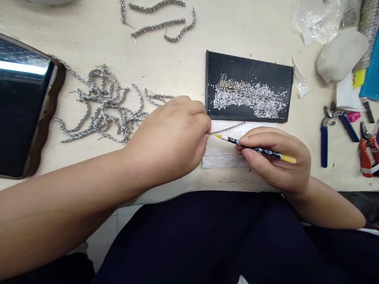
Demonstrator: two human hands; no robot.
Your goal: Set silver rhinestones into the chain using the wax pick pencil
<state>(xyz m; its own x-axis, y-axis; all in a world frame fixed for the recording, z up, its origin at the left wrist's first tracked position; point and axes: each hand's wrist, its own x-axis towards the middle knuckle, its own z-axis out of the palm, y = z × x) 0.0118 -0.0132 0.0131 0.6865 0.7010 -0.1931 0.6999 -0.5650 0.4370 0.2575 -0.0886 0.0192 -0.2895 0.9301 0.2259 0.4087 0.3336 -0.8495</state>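
Note:
My left hand (177, 136) is closed, its thumb and fingertips pinching the near end of a thin silver rhinestone chain (229, 128). The rest of that strand slants up to the right over a white sheet (217, 157). Between the thumb and fingers of my right hand (275, 157) is a wax pencil (260, 150) with a dark patterned barrel and yellow ends. Its pointed tip is right beside my left fingertips; whether it touches the chain I cannot tell. Just behind the sheet lies a black ridged tray (248, 69), with many tiny silver rhinestones (251, 96) spread on it.
Left of my hands is a tangled heap of silver chains (103, 102), beside a phone (23, 106). Several short strands (158, 27) lie at the back. Blue-handled pliers (324, 146), red pliers (368, 154), a pale stone (342, 55) and plastic bags (318, 19) are at right.

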